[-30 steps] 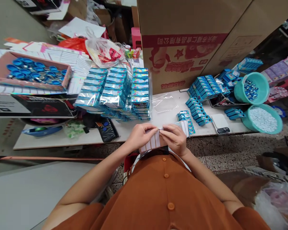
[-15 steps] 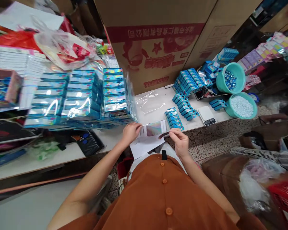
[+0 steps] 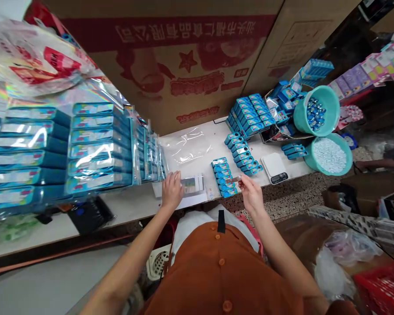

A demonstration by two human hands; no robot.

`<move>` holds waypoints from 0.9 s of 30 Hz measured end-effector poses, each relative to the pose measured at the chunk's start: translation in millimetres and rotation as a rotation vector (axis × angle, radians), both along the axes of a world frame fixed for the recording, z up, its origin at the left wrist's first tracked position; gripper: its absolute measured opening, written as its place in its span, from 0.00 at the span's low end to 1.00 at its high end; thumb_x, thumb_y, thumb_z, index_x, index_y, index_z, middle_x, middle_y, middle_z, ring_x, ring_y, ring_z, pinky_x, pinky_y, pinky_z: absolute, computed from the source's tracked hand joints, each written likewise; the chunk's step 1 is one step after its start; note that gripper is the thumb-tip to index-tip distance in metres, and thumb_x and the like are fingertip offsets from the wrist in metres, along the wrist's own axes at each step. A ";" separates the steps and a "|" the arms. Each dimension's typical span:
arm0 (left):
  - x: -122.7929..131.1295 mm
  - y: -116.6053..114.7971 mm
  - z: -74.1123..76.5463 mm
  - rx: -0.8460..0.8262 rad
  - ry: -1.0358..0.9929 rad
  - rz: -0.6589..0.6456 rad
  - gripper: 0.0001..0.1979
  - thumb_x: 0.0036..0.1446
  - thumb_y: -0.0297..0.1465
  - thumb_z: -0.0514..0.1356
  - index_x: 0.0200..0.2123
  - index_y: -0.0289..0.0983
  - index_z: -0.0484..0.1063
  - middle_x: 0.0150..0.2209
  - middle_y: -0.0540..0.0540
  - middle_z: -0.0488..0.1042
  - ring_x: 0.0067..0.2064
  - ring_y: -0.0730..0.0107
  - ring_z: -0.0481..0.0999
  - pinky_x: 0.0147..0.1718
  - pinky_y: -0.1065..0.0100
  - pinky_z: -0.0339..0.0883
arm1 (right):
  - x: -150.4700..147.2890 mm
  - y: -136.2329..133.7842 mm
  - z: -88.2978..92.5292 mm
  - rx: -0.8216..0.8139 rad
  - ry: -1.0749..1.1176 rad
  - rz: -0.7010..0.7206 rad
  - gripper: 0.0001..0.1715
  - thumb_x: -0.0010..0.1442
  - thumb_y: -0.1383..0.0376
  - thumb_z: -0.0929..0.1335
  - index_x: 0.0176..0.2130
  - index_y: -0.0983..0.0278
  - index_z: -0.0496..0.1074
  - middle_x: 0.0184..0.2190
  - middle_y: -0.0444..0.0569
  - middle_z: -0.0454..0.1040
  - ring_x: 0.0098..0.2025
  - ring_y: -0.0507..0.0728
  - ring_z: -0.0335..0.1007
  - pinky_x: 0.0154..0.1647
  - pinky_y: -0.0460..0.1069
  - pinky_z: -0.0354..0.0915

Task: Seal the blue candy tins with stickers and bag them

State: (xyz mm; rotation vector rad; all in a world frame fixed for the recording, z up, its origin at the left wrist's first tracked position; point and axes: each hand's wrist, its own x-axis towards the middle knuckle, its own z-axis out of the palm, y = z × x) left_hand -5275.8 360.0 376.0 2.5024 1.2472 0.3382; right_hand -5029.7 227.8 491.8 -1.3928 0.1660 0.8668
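Note:
My left hand (image 3: 172, 190) rests with fingers spread on a sheet of white labels (image 3: 192, 187) lying at the front edge of the white table (image 3: 131, 205). My right hand (image 3: 249, 191) is pinched on a small peeled label (image 3: 233, 179), held just above a short row of small blue boxes (image 3: 223, 176). A second row of blue boxes (image 3: 243, 153) lies behind it, and a clear plastic bag (image 3: 188, 146) lies flat further back.
Wrapped stacks of blue boxes (image 3: 68, 148) fill the left. A big cardboard carton (image 3: 184, 57) stands behind. At the right are a white scale (image 3: 275, 167), two teal tubs (image 3: 328, 155) and more blue boxes (image 3: 252, 113). A black pouch (image 3: 88, 214) lies front left.
The view swung left and closer. My left hand laid the label sheet down on the table. My right hand pulled a label off and moved right over the blue boxes.

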 end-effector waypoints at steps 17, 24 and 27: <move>135.8 -7.1 117.4 -0.590 -0.614 -0.102 0.13 0.53 0.35 0.63 0.42 0.39 0.69 0.42 0.46 0.74 0.46 0.64 0.71 0.48 0.62 0.63 | 31.1 29.4 20.4 0.093 -0.253 0.697 0.22 0.63 0.50 0.61 0.41 0.57 0.79 0.57 0.45 0.68 0.62 0.59 0.57 0.64 0.54 0.50; 123.8 -0.7 107.9 -1.061 -0.562 -0.012 0.10 0.49 0.33 0.63 0.35 0.36 0.73 0.30 0.48 0.74 0.32 0.70 0.72 0.34 0.67 0.64 | 19.2 34.3 16.2 -0.040 -0.542 0.790 0.27 0.65 0.50 0.57 0.39 0.56 0.79 0.56 0.45 0.69 0.59 0.58 0.61 0.63 0.56 0.51; 115.9 1.3 106.5 -1.263 -0.533 0.107 0.12 0.45 0.33 0.65 0.34 0.35 0.75 0.26 0.49 0.72 0.27 0.71 0.70 0.28 0.68 0.62 | 19.4 33.6 -0.6 -0.123 -0.773 0.725 0.24 0.64 0.51 0.59 0.40 0.58 0.79 0.50 0.50 0.73 0.54 0.59 0.65 0.60 0.57 0.55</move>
